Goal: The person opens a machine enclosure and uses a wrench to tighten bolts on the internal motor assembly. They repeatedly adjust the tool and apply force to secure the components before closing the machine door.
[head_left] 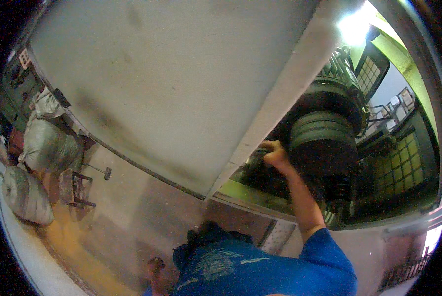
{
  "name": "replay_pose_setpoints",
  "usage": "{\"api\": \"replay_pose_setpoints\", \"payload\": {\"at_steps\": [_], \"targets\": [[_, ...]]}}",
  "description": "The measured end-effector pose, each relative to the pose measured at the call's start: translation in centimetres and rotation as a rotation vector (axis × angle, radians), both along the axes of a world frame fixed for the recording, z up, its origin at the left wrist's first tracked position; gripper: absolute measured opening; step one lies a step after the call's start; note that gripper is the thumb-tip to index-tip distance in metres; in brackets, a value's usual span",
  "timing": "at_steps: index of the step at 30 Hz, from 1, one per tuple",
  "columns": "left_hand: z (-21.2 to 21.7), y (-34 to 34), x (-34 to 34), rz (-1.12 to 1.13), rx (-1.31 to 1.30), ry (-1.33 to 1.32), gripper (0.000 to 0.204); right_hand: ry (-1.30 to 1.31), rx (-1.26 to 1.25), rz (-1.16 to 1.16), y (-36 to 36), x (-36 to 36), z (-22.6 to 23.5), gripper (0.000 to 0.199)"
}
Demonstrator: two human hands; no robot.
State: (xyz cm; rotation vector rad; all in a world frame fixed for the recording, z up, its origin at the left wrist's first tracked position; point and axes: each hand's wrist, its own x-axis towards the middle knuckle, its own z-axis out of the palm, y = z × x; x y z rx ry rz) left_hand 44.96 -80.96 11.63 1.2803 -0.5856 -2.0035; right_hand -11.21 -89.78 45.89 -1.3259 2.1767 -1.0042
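Observation:
My right arm reaches through the opening of a machine housing. My right hand (pixel 276 154) is there with bent fingers, close to the inner edge of a large pale grey door (pixel 171 89). What its fingertips grip is lost in the dark. Just right of the hand is a thick, ribbed, dark green machine cylinder (pixel 323 132). Low in the view, left of my blue shirt (pixel 260 271), my left hand (pixel 157 280) hangs with its fingers curled. Something small and dark shows at its fingers, too dim to name.
Stuffed pale sacks (pixel 51 145) are piled at the far left. Next to them a small stool (pixel 78 188) stands on the floor, with a hammer-like tool (pixel 106 172) by it. Framed mesh panels (pixel 398 160) and a bright lamp (pixel 356 27) are at the right.

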Motion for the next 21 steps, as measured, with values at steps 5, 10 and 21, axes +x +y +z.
{"api": "replay_pose_setpoints", "payload": {"at_steps": [5,10,21], "targets": [[0.9,0.0,-0.7,0.045,-0.092,-0.08,0.015,-0.151,-0.058,0.174,-0.6,-5.8,-7.3,0.035],[-2.4,1.1,0.8,0.083,-0.092,-0.13,0.016,-0.184,-0.011,0.184,-0.5,-5.3,-6.3,0.036],[-6.5,2.1,1.6,-0.019,-0.121,-0.054,0.019,-0.161,-0.112,0.089,0.5,-3.5,-7.4,0.039]]}}
